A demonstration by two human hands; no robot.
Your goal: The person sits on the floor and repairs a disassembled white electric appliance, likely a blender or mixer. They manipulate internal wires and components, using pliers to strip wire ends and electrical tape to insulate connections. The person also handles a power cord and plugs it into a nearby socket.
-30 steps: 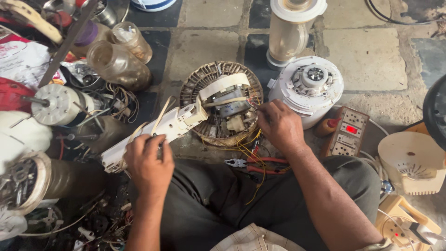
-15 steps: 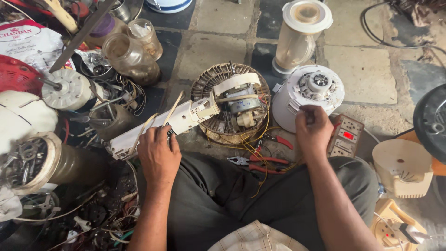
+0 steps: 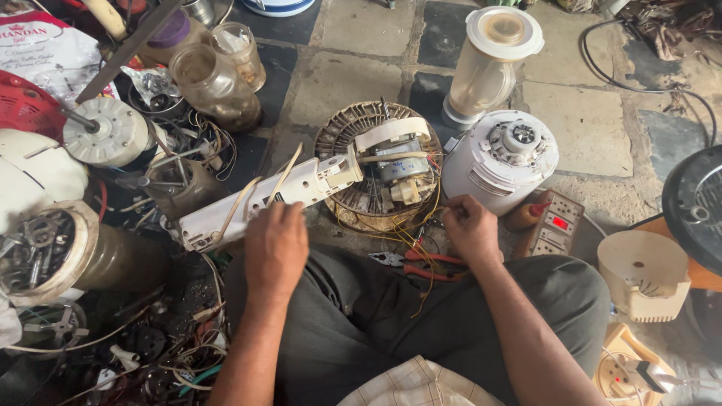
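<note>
White plastic fan stand (image 3: 256,201) sits under your left hand (image 3: 276,244), which grips it; your right hand (image 3: 468,225) pinches thin yellow wires (image 3: 423,239).

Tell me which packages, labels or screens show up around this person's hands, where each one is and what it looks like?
White plastic bag: top left corner, crumpled, with red print.
Beige meter box: on the floor right of the right hand, rectangular, with a small red lit display and switches.
No other labels are clear enough to tell.
</note>
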